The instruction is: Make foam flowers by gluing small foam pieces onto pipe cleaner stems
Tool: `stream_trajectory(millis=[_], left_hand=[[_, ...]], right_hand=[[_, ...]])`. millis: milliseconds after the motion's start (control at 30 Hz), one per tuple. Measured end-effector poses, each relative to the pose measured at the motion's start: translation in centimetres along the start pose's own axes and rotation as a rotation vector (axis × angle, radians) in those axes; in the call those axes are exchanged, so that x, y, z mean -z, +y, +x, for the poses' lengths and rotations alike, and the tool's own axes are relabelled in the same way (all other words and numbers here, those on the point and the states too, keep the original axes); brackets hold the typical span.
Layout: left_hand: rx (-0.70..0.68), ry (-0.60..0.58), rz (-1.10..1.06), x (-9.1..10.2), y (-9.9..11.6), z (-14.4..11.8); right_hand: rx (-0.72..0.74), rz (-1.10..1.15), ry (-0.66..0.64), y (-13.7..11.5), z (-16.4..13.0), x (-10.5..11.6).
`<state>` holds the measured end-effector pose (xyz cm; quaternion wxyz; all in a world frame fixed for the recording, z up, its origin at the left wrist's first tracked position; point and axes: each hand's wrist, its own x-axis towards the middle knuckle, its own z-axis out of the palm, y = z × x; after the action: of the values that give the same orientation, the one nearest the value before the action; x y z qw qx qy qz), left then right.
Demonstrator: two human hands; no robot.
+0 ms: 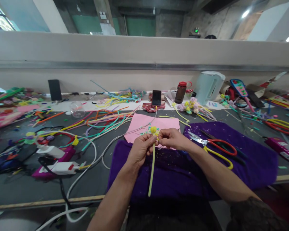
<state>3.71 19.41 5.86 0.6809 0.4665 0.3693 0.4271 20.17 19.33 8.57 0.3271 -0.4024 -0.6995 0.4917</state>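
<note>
Both hands meet over a pink sheet [135, 125] and the purple cloth [168, 179]. Between them is a yellow pipe-cleaner flower [153, 130], its pale green stem [152, 176] hanging straight down toward me. My left hand [141, 148] pinches the flower where the stem begins. Fingers of my right hand [170, 138] are closed at the right side of the flower head, on its yellow petals; the exact grip is partly hidden. To the right, scissors [204, 142] with red and yellow handles lie on the cloth.
Pipe cleaners [108, 120] spread across the table's left half. A power strip with white plugs [62, 167] and looping cables lies at left. Along the back stand a phone [156, 97], a red-capped bottle [180, 92] and a kettle [208, 87]. Finished-looking flowers [191, 106] lie nearby.
</note>
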Motion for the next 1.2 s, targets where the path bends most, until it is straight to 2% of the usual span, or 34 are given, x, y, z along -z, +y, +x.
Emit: stream_trajectory(millis=[233, 433, 600, 767, 1000, 1200], left_hand=[[0.037, -0.007, 0.005, -0.3, 0.1, -0.1], [0.022, 0.054, 0.084, -0.4, 0.1, -0.1], [-0.009, 0.088, 0.116, -0.5, 0.1, -0.1], [-0.015, 0.099, 0.056, -0.6, 0.1, 0.0], [0.023, 0.073, -0.104, -0.1, 0.1, 0.3], [0.043, 0.066, -0.167, -0.2, 0.0, 0.3]], right_hand=[[0.056, -0.032, 0.036, 0.2, -0.1, 0.2], [0.090, -0.035, 0.047, 1.3, 0.1, -0.1], [0.109, -0.025, 0.149, 1.9, 0.6, -0.7], [0.150, -0.093, 0.224, 1.7, 0.6, -1.0], [0.099, 0.208, 0.265, 1.3, 0.7, -0.1], [0.064, 0.380, 0.312, 1.3, 0.7, -0.2]])
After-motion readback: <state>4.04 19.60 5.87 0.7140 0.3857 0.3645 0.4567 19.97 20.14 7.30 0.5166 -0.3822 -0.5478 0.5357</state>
